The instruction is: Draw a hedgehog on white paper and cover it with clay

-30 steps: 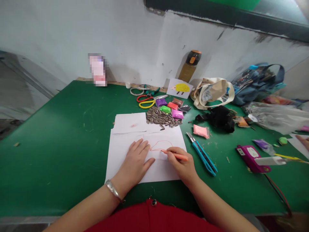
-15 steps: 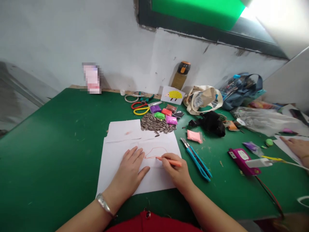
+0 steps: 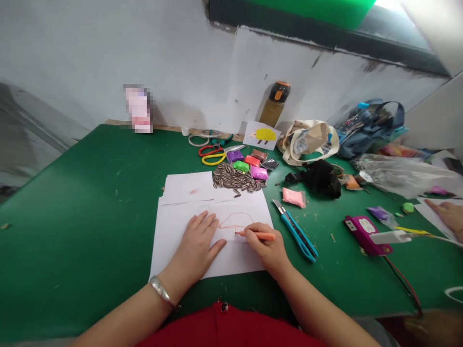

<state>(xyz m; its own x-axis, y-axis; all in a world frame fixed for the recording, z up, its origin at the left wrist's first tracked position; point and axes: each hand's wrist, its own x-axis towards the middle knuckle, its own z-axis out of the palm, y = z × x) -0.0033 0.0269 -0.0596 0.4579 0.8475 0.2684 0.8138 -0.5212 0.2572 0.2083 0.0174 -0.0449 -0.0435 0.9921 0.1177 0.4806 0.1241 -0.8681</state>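
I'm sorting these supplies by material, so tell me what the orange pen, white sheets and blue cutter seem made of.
Orange pen: probably plastic, judging by its smooth, even colour. White sheets: apparently paper, matte, thin and drawn on. Blue cutter: handle likely plastic, smooth and solid-coloured; its grey blade looks like metal.

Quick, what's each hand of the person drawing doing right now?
Left hand: open, resting on the white paper.
Right hand: closed, holding an orange pen.

A green table (image 3: 90, 217) carries white paper (image 3: 171, 236) at centre, a blue cutter (image 3: 298, 236) centre-right and probably a plastic bag (image 3: 405, 174) far right.
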